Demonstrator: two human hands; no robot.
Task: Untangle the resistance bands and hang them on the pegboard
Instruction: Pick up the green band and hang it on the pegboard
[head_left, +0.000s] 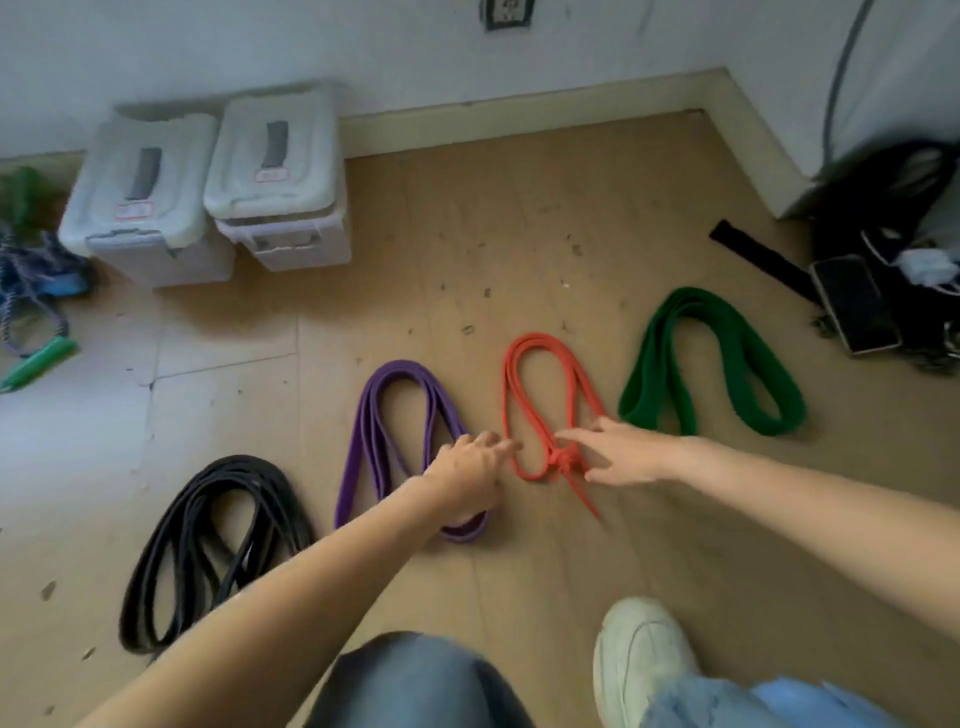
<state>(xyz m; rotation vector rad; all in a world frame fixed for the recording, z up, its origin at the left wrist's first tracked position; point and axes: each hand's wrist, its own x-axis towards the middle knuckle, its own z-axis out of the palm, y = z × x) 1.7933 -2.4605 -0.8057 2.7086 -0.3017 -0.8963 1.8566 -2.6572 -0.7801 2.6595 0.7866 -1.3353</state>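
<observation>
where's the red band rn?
Head view: the red band lies on the floor, right of centre, between the purple band and the green band; both hands reach toward its knotted near end.

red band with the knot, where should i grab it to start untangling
Grip the red band at its knot, at the near end where the strands bunch and a loose tail trails toward the person. Come from above with both hands, the right hand pinching the knot and the left hand steadying the loop beside it.
</observation>
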